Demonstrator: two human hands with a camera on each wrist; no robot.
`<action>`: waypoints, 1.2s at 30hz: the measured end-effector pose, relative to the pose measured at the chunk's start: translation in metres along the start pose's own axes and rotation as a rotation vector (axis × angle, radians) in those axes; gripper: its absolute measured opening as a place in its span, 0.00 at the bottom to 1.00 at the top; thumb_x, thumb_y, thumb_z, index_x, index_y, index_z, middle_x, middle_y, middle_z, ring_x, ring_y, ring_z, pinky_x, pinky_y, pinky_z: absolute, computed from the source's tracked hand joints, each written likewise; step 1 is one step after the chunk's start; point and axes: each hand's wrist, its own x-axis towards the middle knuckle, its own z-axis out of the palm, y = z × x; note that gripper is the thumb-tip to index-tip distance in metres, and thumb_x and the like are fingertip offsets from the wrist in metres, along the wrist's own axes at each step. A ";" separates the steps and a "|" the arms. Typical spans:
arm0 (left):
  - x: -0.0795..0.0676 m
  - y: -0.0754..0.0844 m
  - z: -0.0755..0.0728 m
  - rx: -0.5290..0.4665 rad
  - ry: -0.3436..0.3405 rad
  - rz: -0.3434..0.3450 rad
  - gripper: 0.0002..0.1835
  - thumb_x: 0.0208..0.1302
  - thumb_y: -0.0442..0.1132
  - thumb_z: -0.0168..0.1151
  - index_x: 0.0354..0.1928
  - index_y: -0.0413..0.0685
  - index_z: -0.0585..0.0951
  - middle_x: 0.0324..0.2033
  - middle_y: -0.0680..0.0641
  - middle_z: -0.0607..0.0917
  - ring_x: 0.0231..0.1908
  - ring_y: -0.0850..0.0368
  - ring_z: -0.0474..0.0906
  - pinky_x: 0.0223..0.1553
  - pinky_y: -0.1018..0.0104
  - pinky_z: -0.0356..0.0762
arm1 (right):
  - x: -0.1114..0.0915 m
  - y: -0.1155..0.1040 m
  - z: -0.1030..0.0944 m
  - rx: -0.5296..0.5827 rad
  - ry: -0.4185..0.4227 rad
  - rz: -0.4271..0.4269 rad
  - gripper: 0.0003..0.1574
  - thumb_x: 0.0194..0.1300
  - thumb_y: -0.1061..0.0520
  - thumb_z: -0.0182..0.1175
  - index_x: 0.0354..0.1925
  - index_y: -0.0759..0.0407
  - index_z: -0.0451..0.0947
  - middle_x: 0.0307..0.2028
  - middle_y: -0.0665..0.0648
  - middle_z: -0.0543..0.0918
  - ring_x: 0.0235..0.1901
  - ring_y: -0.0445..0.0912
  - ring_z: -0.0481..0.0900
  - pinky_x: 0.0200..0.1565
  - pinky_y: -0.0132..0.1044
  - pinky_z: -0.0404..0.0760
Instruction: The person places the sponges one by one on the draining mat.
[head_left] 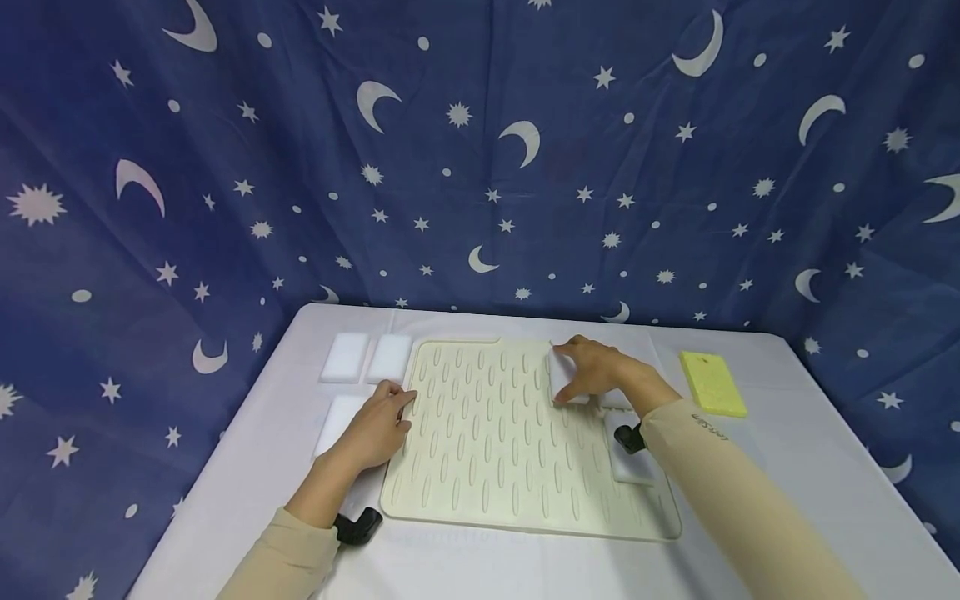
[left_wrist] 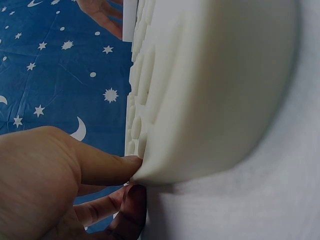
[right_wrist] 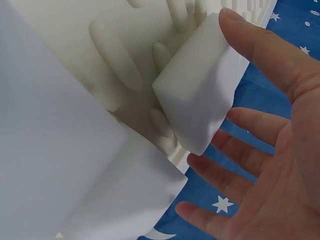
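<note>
A cream mat with raised oval ridges lies flat on the table. At its left edge, my left hand pinches the rim between thumb and fingers; the left wrist view shows the thumb on the rim. Over the mat's far right part, my right hand holds a white sponge block between thumb and fingertips. In the right wrist view that sponge tilts against the ridges. Another white sponge lies on the mat near the right wrist, and one more is partly hidden by the right arm.
Left of the mat lie three white sponges: two at the back and one partly behind the left hand. A yellow sponge sits to the right. A blue curtain with moons and stars hangs behind the white-covered table.
</note>
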 end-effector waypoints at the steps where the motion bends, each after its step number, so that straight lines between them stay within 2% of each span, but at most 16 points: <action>1: 0.000 0.000 0.000 -0.001 -0.003 -0.003 0.27 0.71 0.31 0.61 0.71 0.36 0.74 0.65 0.38 0.71 0.57 0.42 0.75 0.61 0.46 0.75 | 0.000 0.000 0.000 0.000 -0.001 0.001 0.67 0.53 0.35 0.78 0.80 0.56 0.58 0.77 0.65 0.63 0.75 0.64 0.64 0.71 0.69 0.62; 6: 0.002 -0.001 -0.001 -0.006 -0.009 -0.009 0.27 0.72 0.32 0.60 0.71 0.36 0.73 0.66 0.38 0.71 0.59 0.41 0.75 0.62 0.45 0.75 | 0.003 0.001 0.002 -0.013 0.002 0.006 0.67 0.53 0.35 0.78 0.80 0.55 0.58 0.77 0.64 0.63 0.75 0.64 0.63 0.72 0.70 0.60; 12: 0.003 -0.002 0.000 -0.027 -0.007 -0.010 0.27 0.72 0.32 0.59 0.72 0.36 0.73 0.67 0.37 0.70 0.62 0.40 0.74 0.64 0.43 0.75 | 0.002 -0.001 0.004 -0.026 0.014 -0.002 0.68 0.52 0.35 0.78 0.80 0.57 0.58 0.76 0.64 0.64 0.74 0.64 0.65 0.70 0.69 0.64; 36: 0.005 -0.005 0.003 -0.027 -0.006 -0.011 0.27 0.72 0.32 0.59 0.71 0.37 0.73 0.66 0.38 0.71 0.60 0.40 0.75 0.63 0.43 0.75 | 0.004 -0.006 0.007 -0.075 0.011 0.037 0.69 0.51 0.36 0.79 0.80 0.57 0.58 0.76 0.65 0.64 0.73 0.64 0.66 0.69 0.68 0.66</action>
